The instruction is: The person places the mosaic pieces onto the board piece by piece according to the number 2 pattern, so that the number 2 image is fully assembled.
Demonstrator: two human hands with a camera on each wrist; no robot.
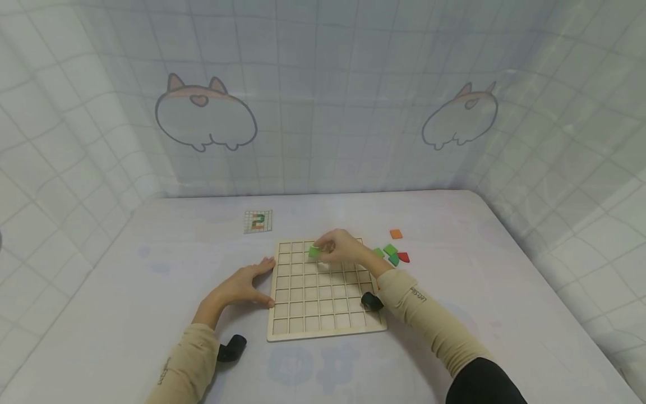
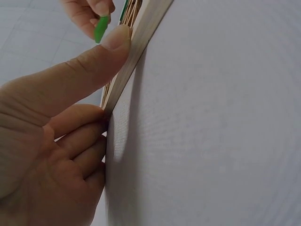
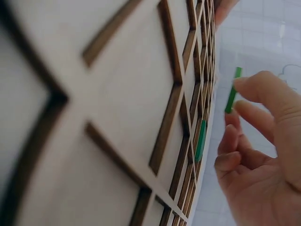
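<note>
In right grip (image 1: 342, 247): green tile (image 1: 314, 252), pinched between thumb and fingers. Held over far rows of board (image 1: 311, 310), left of middle. Raised clear of it, not touching, per right wrist view; seen nearly edge-on there.

Left grip (image 1: 247, 285): released, grasping nothing, thumb and fingers spread apart. Resting against board's left edge, thumb nearer the front, fingers farther back.

Board lying flat on counter (image 1: 454, 252), squared off into cells by thin raised strips. Also on it: dark green piece (image 3: 201, 141), at a cell toward the far side in right wrist view. Can't tell if fully seated.

Loose on counter, right of board: orange square (image 1: 396, 234) farthest back; green square (image 1: 391, 249) nearer; second green square (image 1: 378, 252) just beside right forearm, partly covered; curved green piece (image 1: 394, 260) and red piece (image 1: 404, 257) side by side. Can't tell which of these touch.

Behind board, off to the left, near but apart: card (image 1: 258, 221) with small grid and orange-and-green figure.

On wrists: left cam (image 1: 231, 348), right cam (image 1: 372, 303), both black. Beige sleeves (image 1: 429, 314) on both arms. Behind counter: pale gridded backdrop (image 1: 313, 112) with two animal outlines.
</note>
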